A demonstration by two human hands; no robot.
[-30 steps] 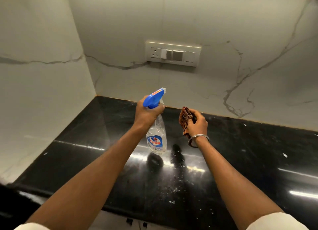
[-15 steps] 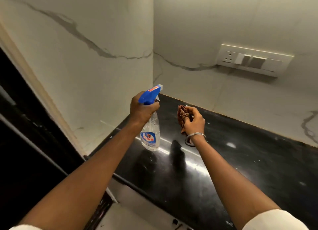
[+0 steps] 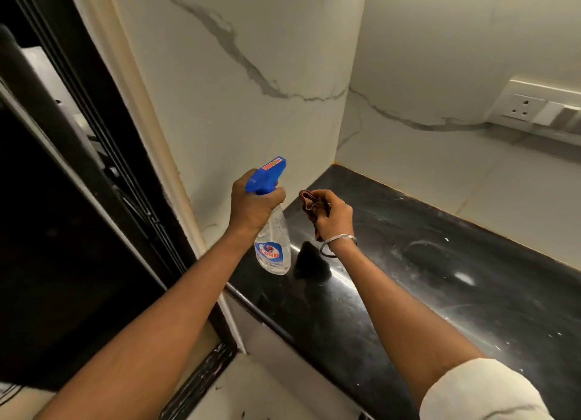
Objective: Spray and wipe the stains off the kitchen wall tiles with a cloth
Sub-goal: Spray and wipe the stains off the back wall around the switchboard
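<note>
Fingers of left hand (image 3: 254,208) wrapped round spray bottle (image 3: 273,253) neck, centre frame; right hand (image 3: 334,215) pinching soft cloth (image 3: 309,201). Likely light, slippery plastic.

Dim warm light; countertop (image 3: 440,262) glare; edges warped.

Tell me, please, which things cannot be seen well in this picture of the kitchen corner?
Head view only.
Trigger of the spray bottle: covered by the left hand.
Most of the cloth: bunched inside the right hand.
The switch panel: cut off by the right edge.
Stains on the wall tiles: not distinguishable from the grey veins.
</note>
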